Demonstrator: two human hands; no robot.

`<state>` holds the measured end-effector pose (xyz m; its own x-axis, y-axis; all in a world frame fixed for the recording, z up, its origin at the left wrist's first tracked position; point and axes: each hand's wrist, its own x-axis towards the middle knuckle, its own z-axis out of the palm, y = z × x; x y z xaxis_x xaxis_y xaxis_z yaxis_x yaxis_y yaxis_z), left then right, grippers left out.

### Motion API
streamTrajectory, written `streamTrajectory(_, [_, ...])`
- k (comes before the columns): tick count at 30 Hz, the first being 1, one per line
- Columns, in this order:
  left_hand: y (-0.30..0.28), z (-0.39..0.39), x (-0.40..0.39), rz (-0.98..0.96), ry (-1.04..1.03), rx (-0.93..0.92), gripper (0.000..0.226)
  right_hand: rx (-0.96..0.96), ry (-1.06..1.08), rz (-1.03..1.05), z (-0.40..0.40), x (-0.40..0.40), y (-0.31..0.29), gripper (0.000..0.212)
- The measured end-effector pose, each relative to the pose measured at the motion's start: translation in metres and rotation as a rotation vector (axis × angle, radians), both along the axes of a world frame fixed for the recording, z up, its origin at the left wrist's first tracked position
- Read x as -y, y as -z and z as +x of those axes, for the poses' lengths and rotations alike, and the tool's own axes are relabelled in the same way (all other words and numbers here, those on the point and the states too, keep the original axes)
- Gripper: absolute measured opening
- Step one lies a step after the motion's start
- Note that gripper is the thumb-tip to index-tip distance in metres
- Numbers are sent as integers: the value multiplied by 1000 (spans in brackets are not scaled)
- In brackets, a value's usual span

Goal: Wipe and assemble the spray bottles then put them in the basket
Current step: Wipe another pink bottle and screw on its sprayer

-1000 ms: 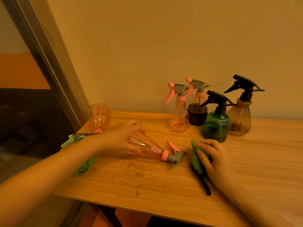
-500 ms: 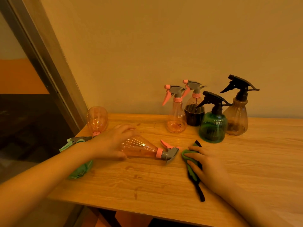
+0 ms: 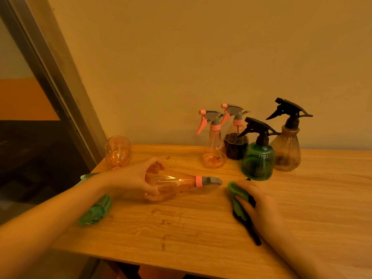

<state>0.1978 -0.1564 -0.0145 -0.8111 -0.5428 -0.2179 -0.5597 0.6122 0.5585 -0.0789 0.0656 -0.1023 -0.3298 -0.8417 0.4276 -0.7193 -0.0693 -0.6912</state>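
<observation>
Since the earlier frame the orange spray bottle [image 3: 177,184] has rolled, trigger now hidden. It lies on the worktop [image 3: 191,228]; left hand [image 3: 132,178] grasps its base at 9 o'clock. Right hand [image 3: 261,204], at 3 o'clock, presses flat on the green cloth [image 3: 236,193].

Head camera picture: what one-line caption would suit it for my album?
Left hand grips a pink bottle lying on the table; right hand rests on a green cloth.

The left hand [image 3: 138,178] has rolled the lying orange bottle [image 3: 173,183], so its pink trigger no longer shows and the nozzle points to three o'clock. The right hand [image 3: 259,202] has flattened onto the green cloth [image 3: 236,195].
</observation>
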Motion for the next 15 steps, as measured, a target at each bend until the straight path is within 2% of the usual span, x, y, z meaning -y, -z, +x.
streamTrajectory(3, [-2, -1, 7, -31, -27, 11, 60, 9, 26, -33, -1, 1, 2, 47])
streamTrajectory(6, [-6, -3, 7, -17, -27, 5, 70, 5, 33, -50, -1, 2, 4, 46])
streamTrajectory(9, [-3, -5, 7, 58, -69, -79, 48, 18, 17, -36, -2, 2, 4, 43])
streamTrajectory(12, [3, -5, 6, -22, -79, -95, 37, 11, 12, -34, -3, 3, 5, 40])
streamTrajectory(13, [4, -4, 4, -36, -93, -90, 40, 12, 9, -40, -3, 3, 5, 40])
streamTrajectory(15, [8, -5, 0, -43, -101, -79, 60, 12, 6, -53, -3, 2, 5, 40])
